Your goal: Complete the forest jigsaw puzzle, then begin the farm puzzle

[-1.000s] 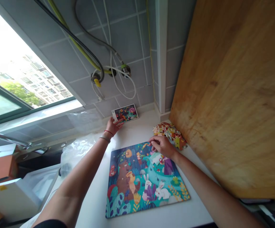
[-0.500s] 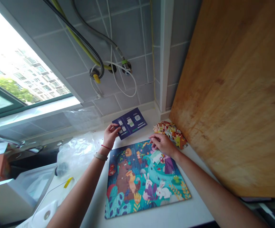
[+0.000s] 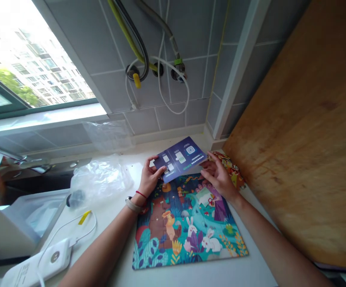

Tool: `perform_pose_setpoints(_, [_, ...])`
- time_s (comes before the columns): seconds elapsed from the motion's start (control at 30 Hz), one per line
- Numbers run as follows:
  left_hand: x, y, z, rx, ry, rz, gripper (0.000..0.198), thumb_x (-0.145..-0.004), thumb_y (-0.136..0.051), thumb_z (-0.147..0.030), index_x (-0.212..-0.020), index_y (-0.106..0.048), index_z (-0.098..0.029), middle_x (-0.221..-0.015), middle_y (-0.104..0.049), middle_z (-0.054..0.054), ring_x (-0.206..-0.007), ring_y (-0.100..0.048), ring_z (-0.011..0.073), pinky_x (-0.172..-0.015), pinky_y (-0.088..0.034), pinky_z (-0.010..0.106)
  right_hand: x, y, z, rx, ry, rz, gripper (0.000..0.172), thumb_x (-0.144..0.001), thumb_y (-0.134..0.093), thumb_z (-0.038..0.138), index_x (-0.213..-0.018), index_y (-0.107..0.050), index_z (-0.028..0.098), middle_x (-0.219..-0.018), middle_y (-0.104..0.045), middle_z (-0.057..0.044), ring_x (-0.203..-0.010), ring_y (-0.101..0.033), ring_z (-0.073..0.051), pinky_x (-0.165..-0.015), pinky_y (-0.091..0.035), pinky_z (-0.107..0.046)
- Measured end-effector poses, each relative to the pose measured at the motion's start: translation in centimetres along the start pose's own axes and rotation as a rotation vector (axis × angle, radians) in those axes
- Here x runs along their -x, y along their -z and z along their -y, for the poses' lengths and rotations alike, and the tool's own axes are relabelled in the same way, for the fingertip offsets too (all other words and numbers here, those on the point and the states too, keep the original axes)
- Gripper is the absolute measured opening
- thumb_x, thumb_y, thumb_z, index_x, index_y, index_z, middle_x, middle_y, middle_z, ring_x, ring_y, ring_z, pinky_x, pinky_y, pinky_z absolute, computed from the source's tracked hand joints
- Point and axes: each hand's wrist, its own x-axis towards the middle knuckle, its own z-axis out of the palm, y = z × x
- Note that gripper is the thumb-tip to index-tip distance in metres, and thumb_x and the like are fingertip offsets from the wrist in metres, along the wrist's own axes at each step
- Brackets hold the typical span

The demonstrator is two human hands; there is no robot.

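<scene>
My left hand point(image 3: 152, 176) holds a dark blue instruction card point(image 3: 180, 158) by its left end, with the thumb on top. The card's printed icons face up, and it overlaps the top edge of a colourful jigsaw puzzle of rabbits and a bear point(image 3: 187, 227). My right hand point(image 3: 218, 178) is spread open over the puzzle's top right corner, its fingertips by the card's right corner. Loose puzzle pieces point(image 3: 228, 165) lie just past those fingers, partly hidden by the hand.
A bamboo cutting board point(image 3: 298, 159) stands along the right side of the white countertop point(image 3: 116, 223). To the left are a clear plastic bag point(image 3: 101, 179), a white cabled device point(image 3: 38, 263) and a metal faucet point(image 3: 8, 151). Hoses point(image 3: 137, 59) run down the tiled wall.
The card has turned from its picture side to its dark blue side and moved right, over the puzzle's edge. My right hand has opened and lifted from the puzzle.
</scene>
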Motion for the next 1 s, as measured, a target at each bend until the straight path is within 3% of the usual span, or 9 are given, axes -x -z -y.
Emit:
perform_pose_setpoints(0.13, [0.1, 0.2, -0.3, -0.024, 0.024, 0.053, 0.103, -0.069, -0.090, -0.047, -0.151, -0.037, -0.015, -0.052, -0.061, -0.010, -0.040, -0.053, 0.0089, -0.042, -0.039, 0.015, -0.3, 0.4, -0.5, 0.069, 0.016, 0.015, 0.054, -0.080, -0.079, 0.054, -0.122, -0.063, 0.025, -0.100, -0.072, -0.006, -0.067, -0.066, -0.018, -0.054, -0.056, -0.030])
perform_pose_setpoints(0.3, [0.1, 0.2, -0.2, -0.010, 0.101, 0.087, 0.103, -0.068, -0.089, -0.049, -0.150, -0.046, -0.006, -0.047, -0.053, -0.011, -0.038, -0.044, 0.0061, -0.041, -0.034, 0.016, 0.0, 0.1, -0.3, 0.085, 0.145, -0.028, 0.068, -0.074, -0.087, 0.047, -0.131, -0.056, 0.028, -0.109, -0.072, -0.006, -0.081, -0.070, -0.021, -0.071, -0.059, -0.034])
perform_pose_setpoints(0.43, [-0.1, 0.2, -0.1, -0.033, 0.077, 0.041, 0.114, -0.070, -0.089, -0.047, -0.161, -0.032, -0.008, -0.046, -0.045, -0.014, -0.038, -0.039, 0.0047, -0.041, -0.028, 0.015, 0.4, -0.1, 0.3, 0.137, 0.116, 0.076, 0.041, -0.082, -0.080, 0.053, -0.110, -0.067, 0.026, -0.093, -0.073, -0.005, -0.079, -0.068, -0.023, -0.071, -0.057, -0.034])
perform_pose_setpoints(0.5, [-0.2, 0.1, -0.1, -0.034, 0.087, 0.044, 0.116, -0.069, -0.090, -0.049, -0.161, -0.031, -0.008, -0.046, -0.044, -0.015, -0.039, -0.040, 0.0049, -0.042, -0.028, 0.015, 0.4, 0.0, 0.6, 0.200, 0.170, 0.066, 0.033, -0.088, -0.073, 0.056, -0.096, -0.071, 0.024, -0.090, -0.071, -0.005, -0.083, -0.067, -0.023, -0.075, -0.056, -0.034])
perform_pose_setpoints(0.63, [-0.3, 0.2, 0.1, -0.033, 0.115, 0.097, 0.098, -0.070, -0.087, -0.058, -0.146, -0.050, -0.009, -0.052, -0.056, -0.009, -0.044, -0.049, 0.0080, -0.046, -0.037, 0.017, 0.2, 0.4, 1.4, 0.312, 0.310, -0.024, 0.042, -0.093, -0.066, 0.057, -0.072, -0.070, 0.021, -0.096, -0.065, -0.008, -0.096, -0.063, -0.024, -0.087, -0.050, -0.035])
perform_pose_setpoints(0.73, [-0.4, 0.3, 0.4, -0.062, 0.061, 0.060, 0.071, -0.080, -0.078, -0.062, -0.129, -0.060, -0.015, -0.063, -0.067, -0.003, -0.050, -0.056, 0.0097, -0.047, -0.039, 0.018, 0.1, 0.5, 1.5, 0.328, 0.302, -0.039, 0.046, -0.090, -0.068, 0.058, -0.064, -0.066, 0.021, -0.089, -0.062, -0.006, -0.089, -0.060, -0.022, -0.082, -0.049, -0.033])
perform_pose_setpoints(0.8, [-0.3, 0.3, 0.5, -0.077, -0.002, 0.065, 0.057, -0.085, -0.075, -0.060, -0.120, -0.063, -0.017, -0.083, -0.076, 0.004, -0.065, -0.066, 0.0135, -0.056, -0.048, 0.020, 0.2, 0.5, 1.4, 0.320, 0.289, -0.058, 0.048, -0.088, -0.071, 0.058, -0.058, -0.063, 0.022, -0.085, -0.061, -0.005, -0.084, -0.059, -0.021, -0.080, -0.048, -0.032])
perform_pose_setpoints(0.87, [0.0, 0.3, 0.3, -0.097, -0.070, 0.114, 0.049, -0.087, -0.073, -0.058, -0.114, -0.066, -0.017, -0.108, -0.077, 0.011, -0.089, -0.073, 0.0202, -0.075, -0.057, 0.028, 0.2, 0.4, 1.1, 0.313, 0.273, -0.072, 0.048, -0.086, -0.073, 0.057, -0.055, -0.062, 0.022, -0.085, -0.062, -0.006, -0.084, -0.060, -0.022, -0.081, -0.048, -0.033])
perform_pose_setpoints(1.0, [0.6, 0.3, -1.4, -0.258, -0.188, 0.276, 0.041, -0.094, -0.068, -0.052, -0.120, -0.071, -0.020, -0.130, -0.070, 0.014, -0.122, -0.066, 0.0294, -0.098, -0.056, 0.039, 0.2, 0.4, 0.9, 0.303, 0.232, -0.087, 0.046, -0.079, -0.079, 0.058, -0.054, -0.063, 0.023, -0.085, -0.065, -0.007, -0.085, -0.062, -0.024, -0.080, -0.048, -0.034])
